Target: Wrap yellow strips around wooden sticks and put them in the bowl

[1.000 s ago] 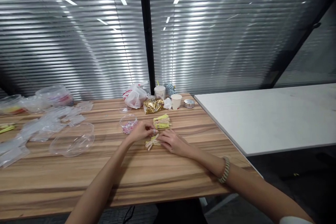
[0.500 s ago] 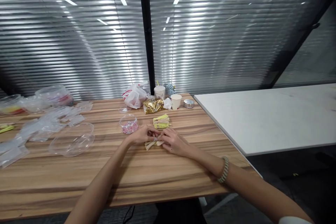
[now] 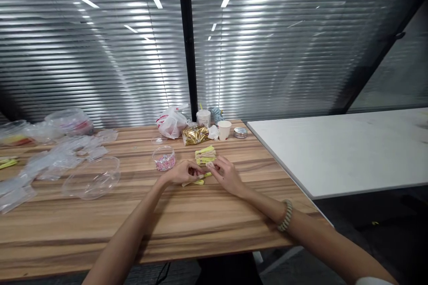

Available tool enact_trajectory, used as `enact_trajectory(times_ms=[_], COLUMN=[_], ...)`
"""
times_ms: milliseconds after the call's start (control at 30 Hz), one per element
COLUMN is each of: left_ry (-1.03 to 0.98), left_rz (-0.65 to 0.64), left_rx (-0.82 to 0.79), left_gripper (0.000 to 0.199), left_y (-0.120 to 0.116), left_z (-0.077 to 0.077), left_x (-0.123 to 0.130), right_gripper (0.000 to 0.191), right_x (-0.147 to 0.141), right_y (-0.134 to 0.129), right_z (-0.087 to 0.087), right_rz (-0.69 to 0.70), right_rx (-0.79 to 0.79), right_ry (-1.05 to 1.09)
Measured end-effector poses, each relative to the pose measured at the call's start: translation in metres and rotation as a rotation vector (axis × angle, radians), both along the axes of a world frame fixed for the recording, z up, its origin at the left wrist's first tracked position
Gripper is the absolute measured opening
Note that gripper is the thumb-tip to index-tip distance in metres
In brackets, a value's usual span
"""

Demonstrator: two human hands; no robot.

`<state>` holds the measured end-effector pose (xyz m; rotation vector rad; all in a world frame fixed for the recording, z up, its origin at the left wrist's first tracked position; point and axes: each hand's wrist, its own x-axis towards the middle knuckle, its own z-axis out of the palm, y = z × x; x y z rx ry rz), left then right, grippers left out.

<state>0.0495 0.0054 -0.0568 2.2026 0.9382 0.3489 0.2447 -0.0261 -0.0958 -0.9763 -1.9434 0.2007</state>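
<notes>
Right hand (image 3: 226,175) has lifted off the wooden tabletop (image 3: 100,227) since the last frame, now pinching narrow with the left hand (image 3: 185,172) on a bundle of yellow and cream strips (image 3: 199,181) between them; a second bundle (image 3: 205,155) sits just ahead of the grip, a clear tub of pink beads (image 3: 164,159) ahead-left.

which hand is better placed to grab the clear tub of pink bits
Left, probably: the left hand lies right beside the clear tub, with nothing between them. The right hand is farther off, with the left hand in its way, and both hands are at the yellow strips.
</notes>
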Motion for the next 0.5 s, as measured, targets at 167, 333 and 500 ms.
enact_trajectory(times_ms=[167,333,500], left_ry=[-0.068,-0.206,-0.358], left_rz=[0.02,0.063,0.105], left_rx=[-0.1,-0.246,-0.369], left_gripper=[0.029,0.025,0.031], left_y=[0.0021,0.0017,0.0002], left_z=[-0.0018,0.0024,0.0051], left_x=[-0.0012,-0.0031,-0.0044], right_gripper=[0.028,0.027,0.031], right_x=[0.0,-0.0007,0.0], right_y=[0.0014,0.0025,0.0049], right_z=[-0.0001,-0.0012,-0.0008], right_rz=[-0.022,-0.015,-0.003], right_rx=[-0.052,-0.097,-0.243], right_ry=[0.029,0.07,0.181])
